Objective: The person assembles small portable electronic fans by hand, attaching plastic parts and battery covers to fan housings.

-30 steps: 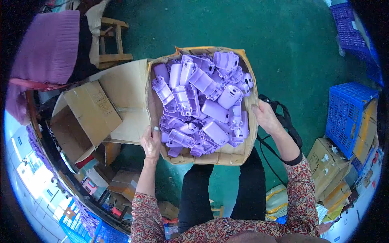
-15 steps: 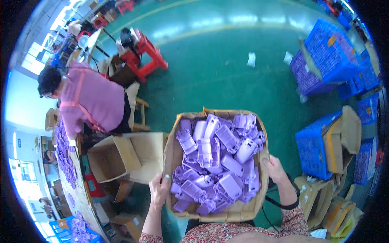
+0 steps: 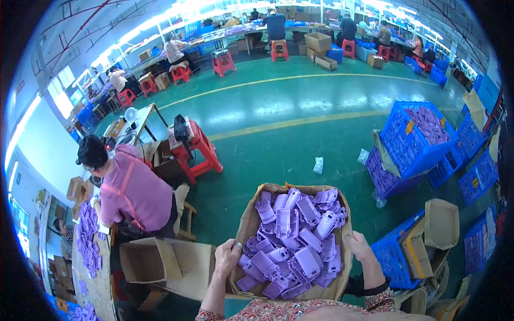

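Head view: both hands are closed around the sides of a shallow cardboard box [image 3: 247, 222], held just in front of the wearer's body over the green floor [image 3: 267, 160]. The left hand [image 3: 227, 258] grips the left wall near its lower end, thumb along the rim; the right hand [image 3: 360, 248] clasps the right wall, slightly higher up, most of its fingers hidden by the cardboard. Inside the box lies a jumbled heap of purple plastic casings [image 3: 306, 242], some with hollow sides up, others rounded backs up.

Just left of the box stands an open brown carton [image 3: 143, 262], one flap spread toward the left hand. Beyond it, a co-worker in a pink top [image 3: 140, 184] sits at a counter [image 3: 100, 281] strewn with small purple parts [image 3: 89, 243]. A red stool [image 3: 202, 147] is past that person. To the right, a blue crate [image 3: 402, 143] filled with purple pieces [image 3: 427, 125] sits on a lower crate [image 3: 381, 174]; nearer, another blue crate [image 3: 390, 263] has cardboard cartons [image 3: 442, 223] leaning against it.
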`<state>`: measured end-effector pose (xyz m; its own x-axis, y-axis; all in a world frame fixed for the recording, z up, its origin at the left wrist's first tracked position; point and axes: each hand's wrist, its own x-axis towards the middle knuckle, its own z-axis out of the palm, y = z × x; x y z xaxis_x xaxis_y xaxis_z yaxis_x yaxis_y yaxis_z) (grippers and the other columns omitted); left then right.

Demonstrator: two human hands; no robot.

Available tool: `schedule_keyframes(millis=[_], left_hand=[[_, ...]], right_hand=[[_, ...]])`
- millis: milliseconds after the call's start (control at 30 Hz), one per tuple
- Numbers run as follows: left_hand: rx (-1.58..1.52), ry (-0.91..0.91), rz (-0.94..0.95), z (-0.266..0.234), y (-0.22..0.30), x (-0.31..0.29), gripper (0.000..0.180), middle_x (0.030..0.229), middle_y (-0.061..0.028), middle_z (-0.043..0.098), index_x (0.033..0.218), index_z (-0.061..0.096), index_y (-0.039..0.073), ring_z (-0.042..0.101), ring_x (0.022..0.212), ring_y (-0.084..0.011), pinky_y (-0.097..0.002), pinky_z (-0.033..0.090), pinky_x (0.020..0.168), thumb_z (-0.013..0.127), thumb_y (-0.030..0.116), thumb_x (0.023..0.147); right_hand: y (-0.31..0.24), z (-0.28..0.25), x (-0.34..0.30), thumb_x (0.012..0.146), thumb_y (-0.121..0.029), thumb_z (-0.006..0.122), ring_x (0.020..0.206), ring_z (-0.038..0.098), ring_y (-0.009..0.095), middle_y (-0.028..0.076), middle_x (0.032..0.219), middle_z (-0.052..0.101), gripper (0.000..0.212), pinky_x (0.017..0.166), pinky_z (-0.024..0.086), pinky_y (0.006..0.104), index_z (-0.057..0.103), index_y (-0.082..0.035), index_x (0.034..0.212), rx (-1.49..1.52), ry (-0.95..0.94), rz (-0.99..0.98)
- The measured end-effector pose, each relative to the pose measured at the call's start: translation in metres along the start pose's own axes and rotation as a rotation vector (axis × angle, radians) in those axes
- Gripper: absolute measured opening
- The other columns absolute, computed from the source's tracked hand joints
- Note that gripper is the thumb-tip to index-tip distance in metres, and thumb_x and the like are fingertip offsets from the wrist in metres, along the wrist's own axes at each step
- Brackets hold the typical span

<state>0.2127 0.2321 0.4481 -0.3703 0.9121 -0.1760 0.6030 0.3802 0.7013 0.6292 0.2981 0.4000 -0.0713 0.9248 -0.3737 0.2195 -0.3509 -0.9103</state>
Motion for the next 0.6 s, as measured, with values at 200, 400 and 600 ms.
schedule_keyframes(millis=[200, 400, 600], left_hand=[[-0.027, 0.023, 0.184, 0.028, 0.050, 0.150, 0.021, 0.069, -0.0210, 0.057, 0.075, 0.055, 0.003, 0.058, 0.070, -0.0388, -0.0444, 0.044, 0.062, 0.056, 0.023, 0.081], [0.032, 0.055, 0.288, 0.028, 0.121, 0.291, 0.020, 0.070, -0.0205, 0.057, 0.074, 0.055, 0.003, 0.057, 0.072, -0.0399, -0.0462, 0.043, 0.064, 0.054, 0.022, 0.082], [0.029, 0.100, 0.250, 0.027, 0.169, 0.463, 0.020, 0.072, -0.0200, 0.059, 0.075, 0.055, 0.003, 0.058, 0.073, -0.0399, -0.0465, 0.043, 0.064, 0.055, 0.023, 0.082]], right_hand=[[-0.067, -0.008, 0.122, 0.082, -0.012, 0.047, 0.064, 0.043, 0.006, -0.004, 0.072, 0.050, 0.015, 0.055, 0.037, 0.0249, 0.059, -0.004, 0.084, -0.107, 0.151, -0.035], [-0.126, -0.016, 0.245, 0.082, -0.011, 0.047, 0.061, 0.041, 0.006, -0.005, 0.069, 0.048, 0.013, 0.052, 0.035, 0.0240, 0.059, -0.005, 0.081, -0.018, 0.221, -0.058], [-0.215, -0.009, 0.421, 0.083, -0.013, 0.046, 0.062, 0.042, 0.007, -0.004, 0.069, 0.050, 0.016, 0.053, 0.036, 0.0260, 0.059, -0.003, 0.082, -0.074, 0.217, -0.125]])
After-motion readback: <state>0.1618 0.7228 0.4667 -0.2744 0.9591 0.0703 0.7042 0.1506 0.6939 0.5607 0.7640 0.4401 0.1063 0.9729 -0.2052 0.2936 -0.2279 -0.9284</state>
